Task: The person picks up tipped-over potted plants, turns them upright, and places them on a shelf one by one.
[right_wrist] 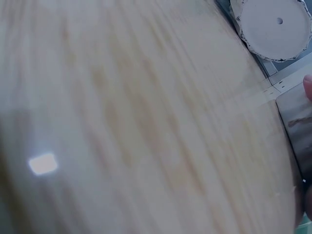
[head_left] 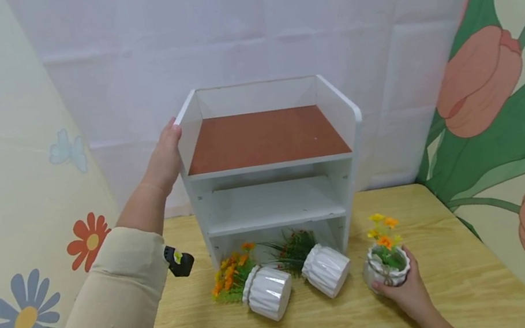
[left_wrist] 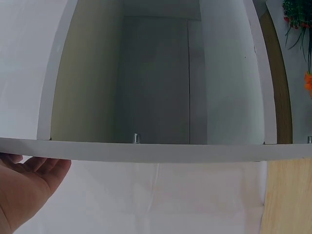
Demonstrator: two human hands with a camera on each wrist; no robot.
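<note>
One glossy pot (head_left: 371,272) is pointing its yellow-orange blooms (head_left: 384,241) upward, long axis near-vertical, right of the boxy white shelf (head_left: 274,204); the right hand (head_left: 410,291) is gripping it, the left hand (head_left: 164,159) is resting straightish fingers against the shelf's side.

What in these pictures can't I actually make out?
Head view: the lowest compartment of the shelf, partly hidden by orange flowers and two tipped pots.
Head view: the underside of the held pot, turned from the camera.
Left wrist view: the left hand, cut off by the left edge.
Right wrist view: the right hand, mostly past the right edge; the table grain, blurred.
</note>
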